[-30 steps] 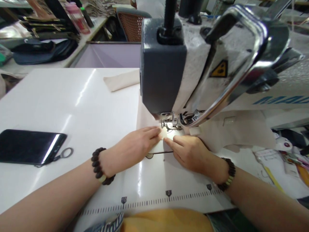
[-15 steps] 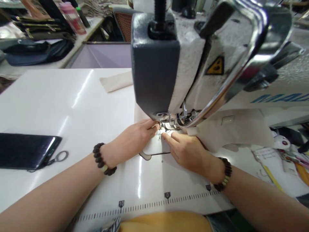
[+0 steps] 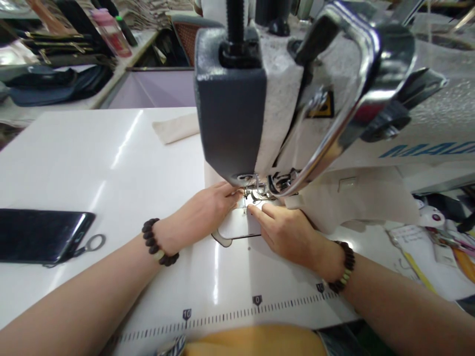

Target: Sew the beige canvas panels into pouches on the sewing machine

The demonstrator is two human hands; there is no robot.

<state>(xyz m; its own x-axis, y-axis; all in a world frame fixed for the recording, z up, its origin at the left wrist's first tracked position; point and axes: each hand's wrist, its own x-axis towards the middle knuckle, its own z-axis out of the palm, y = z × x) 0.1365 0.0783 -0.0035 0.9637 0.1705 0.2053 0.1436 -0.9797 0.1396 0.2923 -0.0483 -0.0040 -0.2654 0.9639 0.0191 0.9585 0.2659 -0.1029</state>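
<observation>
Both my hands meet under the head of a sewing machine point(image 3: 230, 109), beside its presser foot point(image 3: 258, 194). My left hand point(image 3: 202, 210) rests left of the foot, fingers pressed together on the edge of a beige cloth point(image 3: 356, 198). On the near right side, my right hand point(image 3: 291, 230) has its index finger reaching toward the metal needle plate point(image 3: 239, 225), the other fingers bent in on the cloth. The cloth spreads right under the machine arm and also shows behind my left hand. My fingertips partly hide its edge at the foot.
A phone point(image 3: 44, 236) lies at the left, with a small ring-handled tool point(image 3: 94, 243) by it. A beige strip point(image 3: 176, 128) rests behind the machine head. Papers point(image 3: 415, 242) and clutter lie right. Dark bags point(image 3: 63, 81) and a pink bottle point(image 3: 111, 32) stand on the far bench.
A shiny lever on the machine head now covers part of the warning sign. The machine head appears slightly further left in view. My hands stay almost where they were.
</observation>
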